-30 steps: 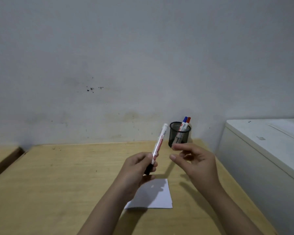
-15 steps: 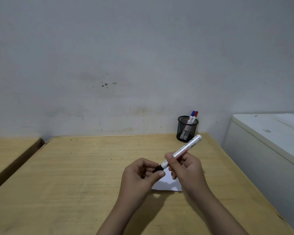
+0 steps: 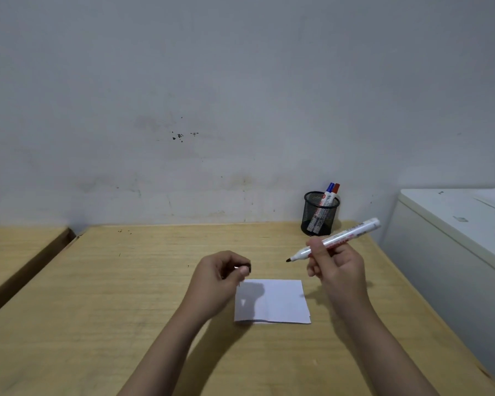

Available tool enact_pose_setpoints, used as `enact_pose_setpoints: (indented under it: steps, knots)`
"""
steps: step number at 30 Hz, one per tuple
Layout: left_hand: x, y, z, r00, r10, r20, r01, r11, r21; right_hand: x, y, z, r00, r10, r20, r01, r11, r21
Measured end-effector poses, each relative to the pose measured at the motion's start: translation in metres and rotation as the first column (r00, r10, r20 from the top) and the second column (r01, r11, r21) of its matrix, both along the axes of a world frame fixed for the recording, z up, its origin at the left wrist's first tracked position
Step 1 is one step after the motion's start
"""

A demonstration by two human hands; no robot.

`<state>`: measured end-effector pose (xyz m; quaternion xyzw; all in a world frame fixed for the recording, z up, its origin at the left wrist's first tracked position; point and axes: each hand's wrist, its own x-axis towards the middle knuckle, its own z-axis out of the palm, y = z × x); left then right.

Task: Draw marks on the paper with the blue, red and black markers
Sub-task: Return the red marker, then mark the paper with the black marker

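Now uncapped: black marker (image 3: 333, 241) pulled clear of cap (image 3: 247, 268), tip bare, above paper (image 3: 272, 301). R hand (image 3: 336, 267) closed round barrel; L hand (image 3: 222, 277) pinching cap. Paper flat on wooden desk (image 3: 112, 295). Blue marker (image 3: 329, 190), red marker (image 3: 335, 189) in mesh pen cup (image 3: 320, 214) at rear.

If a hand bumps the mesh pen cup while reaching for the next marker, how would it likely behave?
The mesh pen cup looks light: thin open wire mesh, only the blue marker and red marker inside. Both lean to one side and stick out above the rim, so a bump could tip it. On the smooth wooden table it may also slide.
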<state>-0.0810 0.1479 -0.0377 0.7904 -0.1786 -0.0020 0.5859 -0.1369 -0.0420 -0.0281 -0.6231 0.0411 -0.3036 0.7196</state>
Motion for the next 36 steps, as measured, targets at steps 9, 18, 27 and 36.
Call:
enact_pose_setpoints:
  steps: [9, 18, 27, 36]
  knots:
    - [0.082, -0.018, -0.023, 0.996, 0.085, -0.038, -0.062, 0.913, 0.404, 0.002, 0.001, -0.022, 0.998, -0.015, -0.067, 0.010, 0.997, -0.074]
    - [0.089, -0.007, -0.034, 0.993, 0.110, -0.043, -0.094, 0.957, 0.274, 0.011, 0.004, -0.022, 0.998, 0.009, -0.065, -0.014, 0.996, -0.087]
    - [0.049, 0.035, -0.069, 0.990, -0.111, 0.091, 0.075, 0.940, 0.333, 0.068, 0.033, -0.041, 0.923, 0.162, -0.350, -0.178, 0.984, -0.014]
    - [0.042, 0.031, -0.073, 0.948, -0.183, 0.261, 0.066, 0.913, 0.402, 0.078, 0.057, -0.066, 0.917, 0.066, -0.394, -0.112, 0.989, -0.095]
